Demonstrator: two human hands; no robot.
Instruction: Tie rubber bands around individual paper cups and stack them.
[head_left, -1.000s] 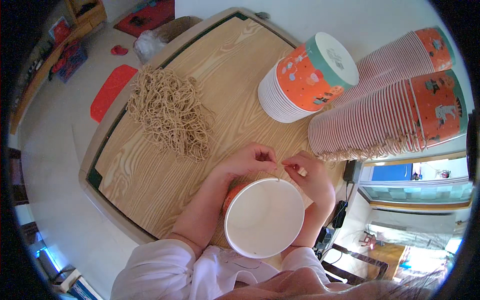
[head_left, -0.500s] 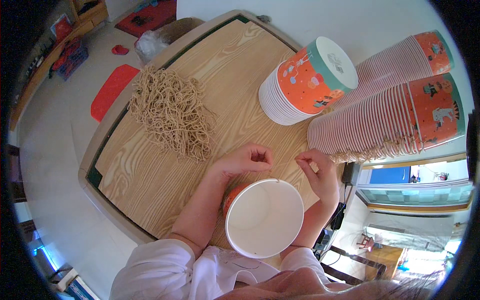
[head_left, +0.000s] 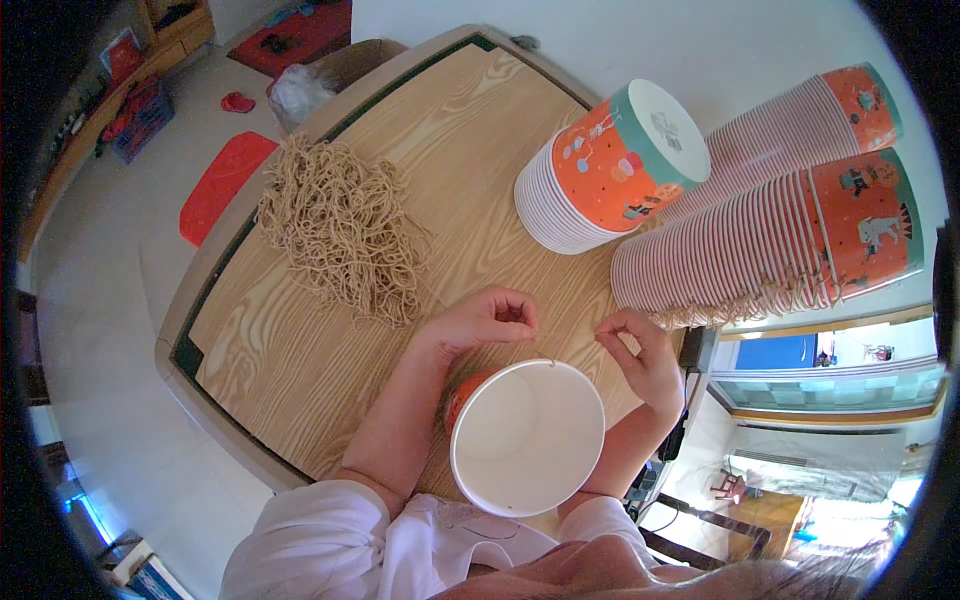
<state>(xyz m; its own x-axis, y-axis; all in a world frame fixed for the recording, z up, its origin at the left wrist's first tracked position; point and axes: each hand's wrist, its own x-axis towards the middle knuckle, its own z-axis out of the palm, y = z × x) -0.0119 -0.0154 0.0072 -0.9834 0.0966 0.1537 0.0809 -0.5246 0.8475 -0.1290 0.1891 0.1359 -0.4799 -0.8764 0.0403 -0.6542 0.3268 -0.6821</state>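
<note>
Both my hands sit mid-frame above the white paper cup (head_left: 527, 437); left hand (head_left: 487, 320) and right hand (head_left: 640, 355) each pinch a thin string end, fingers curled; tan string heap (head_left: 345, 235) lies upper left.

We are pinching a thin string with left hand (head_left: 487, 318) and right hand (head_left: 640, 352) above the white-lined paper bucket (head_left: 527, 437) on the wooden table (head_left: 300, 370).

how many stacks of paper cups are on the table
3: one stack standing mid-table, two long stacks lying on their sides at the right. A single open cup sits by the hands. More may be hidden.
</note>
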